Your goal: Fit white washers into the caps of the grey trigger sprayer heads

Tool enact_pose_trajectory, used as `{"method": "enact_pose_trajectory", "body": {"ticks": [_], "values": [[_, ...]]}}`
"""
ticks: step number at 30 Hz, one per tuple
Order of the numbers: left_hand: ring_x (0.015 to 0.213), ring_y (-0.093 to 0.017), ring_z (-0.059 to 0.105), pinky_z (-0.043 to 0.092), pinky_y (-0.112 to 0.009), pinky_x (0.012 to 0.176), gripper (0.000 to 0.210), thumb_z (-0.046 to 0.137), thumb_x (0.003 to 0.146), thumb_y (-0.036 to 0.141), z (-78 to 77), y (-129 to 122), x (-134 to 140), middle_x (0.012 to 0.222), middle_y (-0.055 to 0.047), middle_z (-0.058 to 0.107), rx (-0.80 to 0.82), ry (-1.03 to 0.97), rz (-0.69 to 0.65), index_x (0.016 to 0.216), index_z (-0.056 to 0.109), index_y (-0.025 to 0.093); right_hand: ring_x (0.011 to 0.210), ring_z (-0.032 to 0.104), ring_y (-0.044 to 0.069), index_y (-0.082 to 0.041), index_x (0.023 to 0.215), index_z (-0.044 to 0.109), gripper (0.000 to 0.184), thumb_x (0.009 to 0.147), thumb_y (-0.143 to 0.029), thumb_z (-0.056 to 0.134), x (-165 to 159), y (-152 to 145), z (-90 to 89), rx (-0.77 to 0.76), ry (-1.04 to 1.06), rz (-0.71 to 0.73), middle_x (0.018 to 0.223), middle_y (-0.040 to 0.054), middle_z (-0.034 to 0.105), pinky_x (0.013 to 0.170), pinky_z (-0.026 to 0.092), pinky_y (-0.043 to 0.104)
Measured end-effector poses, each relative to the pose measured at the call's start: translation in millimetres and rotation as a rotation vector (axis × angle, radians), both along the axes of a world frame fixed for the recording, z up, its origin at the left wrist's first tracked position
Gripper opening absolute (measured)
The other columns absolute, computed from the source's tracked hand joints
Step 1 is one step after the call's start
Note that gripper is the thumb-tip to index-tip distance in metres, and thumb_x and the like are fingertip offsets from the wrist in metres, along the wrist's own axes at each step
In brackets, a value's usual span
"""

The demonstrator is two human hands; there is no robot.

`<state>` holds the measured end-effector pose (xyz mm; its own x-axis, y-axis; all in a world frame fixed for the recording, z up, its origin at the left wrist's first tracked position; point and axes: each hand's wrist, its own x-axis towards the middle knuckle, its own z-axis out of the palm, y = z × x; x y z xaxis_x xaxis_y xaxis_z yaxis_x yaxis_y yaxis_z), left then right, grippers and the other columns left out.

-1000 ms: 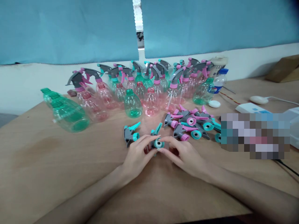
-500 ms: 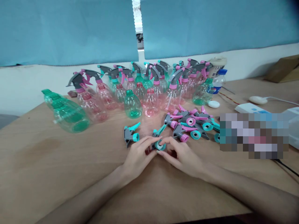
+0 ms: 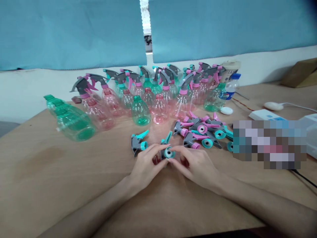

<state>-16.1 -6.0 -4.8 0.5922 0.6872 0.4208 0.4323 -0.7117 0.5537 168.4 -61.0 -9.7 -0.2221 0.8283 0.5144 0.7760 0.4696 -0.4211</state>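
Between my two hands is a grey and teal trigger sprayer head (image 3: 169, 152), its round collar turned up toward me. My left hand (image 3: 146, 164) grips it from the left, fingers on top and thumb below. From the right, my right hand (image 3: 195, 164) pinches the collar between thumb and index finger. Just left of it lies another teal sprayer head (image 3: 138, 142), close to my left fingers. A pile of pink and teal sprayer heads (image 3: 201, 129) lies beyond my right hand. Open bottles, a green one (image 3: 140, 112) and a pink one (image 3: 159, 110), stand behind.
Several bottles with sprayers fitted (image 3: 183, 96) stand in rows by the wall. Green bottles (image 3: 74, 120) lean together at the left. A soda bottle (image 3: 232, 86), a white puck-like object (image 3: 226, 110) and a white power strip (image 3: 264, 115) are at the right.
My right index finger has moved off the middle of the collar to its upper rim, so the central hole now shows. The sprayer's teal trigger stands more upright.
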Motion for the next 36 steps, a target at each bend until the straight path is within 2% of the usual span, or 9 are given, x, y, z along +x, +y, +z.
{"method": "enact_pose_trajectory", "body": {"ticks": [16, 21, 25, 31, 36], "values": [[0.052, -0.009, 0.041, 0.038, -0.020, 0.050, 0.027, 0.063, 0.084, 0.024, 1.8, 4.7, 1.0, 0.067, 0.005, 0.053, -0.081, -0.045, 0.002, 0.111, 0.062, 0.023, 0.047, 0.054, 0.011, -0.019, 0.109, 0.061, 0.026, 0.091, -0.033, 0.049, -2.5, 2.0, -1.5, -0.103, 0.087, -0.008, 0.061, -0.0017, 0.065, 0.050, 0.037, 0.022], [0.053, -0.009, 0.042, 0.038, -0.020, 0.052, 0.030, 0.064, 0.082, 0.019, 1.5, 5.1, -0.1, 0.068, 0.005, 0.053, -0.112, -0.034, -0.003, 0.111, 0.062, 0.024, 0.044, 0.049, 0.009, -0.019, 0.114, 0.054, 0.025, 0.092, -0.029, 0.047, -1.6, 1.8, -1.7, -0.222, 0.177, 0.086, 0.055, -0.0060, 0.056, 0.048, 0.034, 0.020], [0.055, -0.009, 0.044, 0.040, -0.020, 0.053, 0.030, 0.063, 0.082, 0.016, 0.5, 4.0, -0.2, 0.072, 0.004, 0.054, -0.113, -0.024, -0.021, 0.110, 0.061, 0.023, 0.045, 0.045, 0.009, -0.017, 0.108, 0.052, 0.020, 0.091, -0.027, 0.049, -0.5, 2.1, -4.0, -0.244, 0.232, 0.142, 0.054, -0.0079, 0.048, 0.047, 0.032, 0.020], [0.059, -0.009, 0.048, 0.042, -0.019, 0.055, 0.028, 0.063, 0.082, 0.015, -0.8, 2.9, -0.7, 0.077, 0.003, 0.057, -0.101, -0.012, -0.049, 0.109, 0.061, 0.022, 0.046, 0.042, 0.008, -0.017, 0.101, 0.050, 0.014, 0.088, -0.024, 0.051, 0.0, 2.1, -5.7, -0.252, 0.250, 0.159, 0.055, -0.0086, 0.043, 0.047, 0.029, 0.021], [0.060, -0.009, 0.050, 0.043, -0.020, 0.056, 0.030, 0.064, 0.081, 0.014, -1.4, 3.4, -1.1, 0.079, 0.002, 0.057, -0.100, -0.013, -0.056, 0.110, 0.060, 0.022, 0.046, 0.041, 0.008, -0.017, 0.106, 0.048, 0.020, 0.087, -0.022, 0.052, -0.4, 0.7, -5.4, -0.293, 0.279, 0.151, 0.055, -0.0096, 0.041, 0.046, 0.028, 0.021]]}}
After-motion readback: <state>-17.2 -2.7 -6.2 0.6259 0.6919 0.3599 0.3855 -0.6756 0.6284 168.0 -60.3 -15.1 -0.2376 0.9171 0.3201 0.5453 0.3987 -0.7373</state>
